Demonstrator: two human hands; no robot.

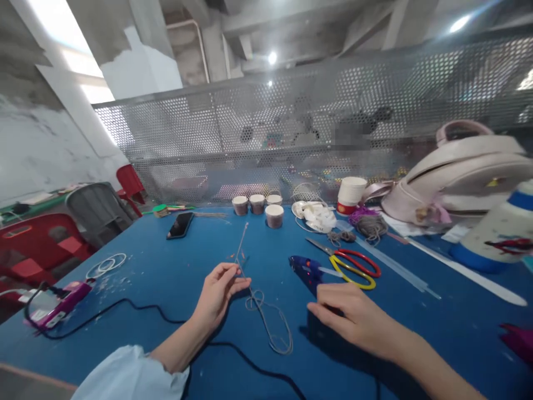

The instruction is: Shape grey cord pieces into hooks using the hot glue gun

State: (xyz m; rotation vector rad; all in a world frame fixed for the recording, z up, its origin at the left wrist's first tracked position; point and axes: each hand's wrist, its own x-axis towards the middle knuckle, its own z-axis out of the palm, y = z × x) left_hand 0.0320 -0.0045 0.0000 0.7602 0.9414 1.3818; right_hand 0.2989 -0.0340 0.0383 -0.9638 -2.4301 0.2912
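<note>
Near the middle of the table, my left hand [220, 289] pinches a thin pale stick [241, 243] between thumb and fingers; it points up and away. Grey yarn [266, 319] trails from those fingers and lies in loose loops on the blue table. My right hand [350, 314] is curled over the table at the right, thumb close to the fingers. Whatever it may hold is hidden. Just beyond it lies a dark blue glue gun [306, 268] with a clear glue stick in its back end. Red and yellow-handled scissors [353, 266] lie beside the gun.
Several filled paper cups [274, 216] stand at the back, beside white ribbon [318, 216] and stacked cups [352, 191]. A phone [180, 225] lies back left. A black cord [141, 304] runs from a purple power strip [62, 308]. A bag [462, 172] and large bottle [499, 228] fill the right.
</note>
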